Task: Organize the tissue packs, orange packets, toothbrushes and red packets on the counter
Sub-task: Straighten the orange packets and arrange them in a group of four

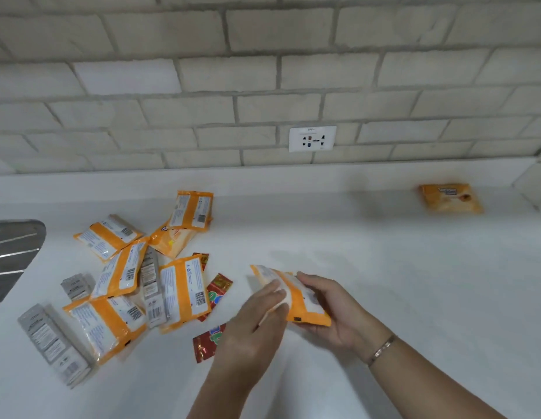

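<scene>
An orange packet (305, 300) is held above the white counter (384, 267) between both hands. My left hand (251, 325) lies over its near left end and my right hand (332, 309) cups it from the right and below. A heap of several orange packets (184, 288) lies at the left, mixed with grey toothbrush boxes (53, 343) and red packets (218, 290). One more orange packet (450, 198) lies alone at the far right by the wall. I cannot pick out tissue packs for certain.
A metal sink drainer (12, 255) sits at the far left edge. A tiled wall with a white power socket (312, 138) runs behind the counter. A wall corner closes the counter at the far right.
</scene>
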